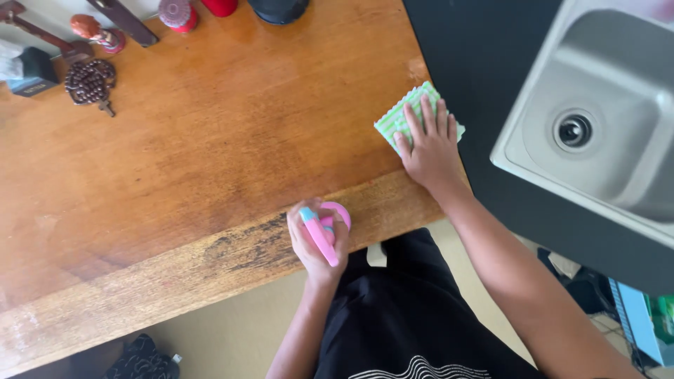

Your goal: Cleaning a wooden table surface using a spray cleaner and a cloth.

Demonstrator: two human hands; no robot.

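Head view, seen from my remote station. My right hand [430, 147] lay flat, fingers spread, pressing a green-and-white striped cloth [407, 116] onto the right end of the wooden table [210, 140], just beside the corner where the wood met a dark counter [477, 56]. My left hand [317, 242] was closed around a pink spray bottle [324, 228] with a pale blue tip, held at the table's front edge, partly over the worn, darkened strip of wood [246, 245]. I judged the chief risk to be the cloth sliding off that corner, since part of it already seemed to overhang the table's right edge; a wide stroke to the right would have carried it onto the counter, toward the steel sink [597, 126]. A second risk I judged was the bottle: held at the very lip, any slip of the grip would have dropped it to the floor [232, 330] rather than onto the wood. Open room lay to the left and centre, where the tabletop was bare. The far-left corner was crowded: brown beads [90, 82], a small figurine [97, 31], a red jar [177, 14] and a dark box [31, 70] stood well apart from both hands, and I judged a long sweep that way could have knocked them.
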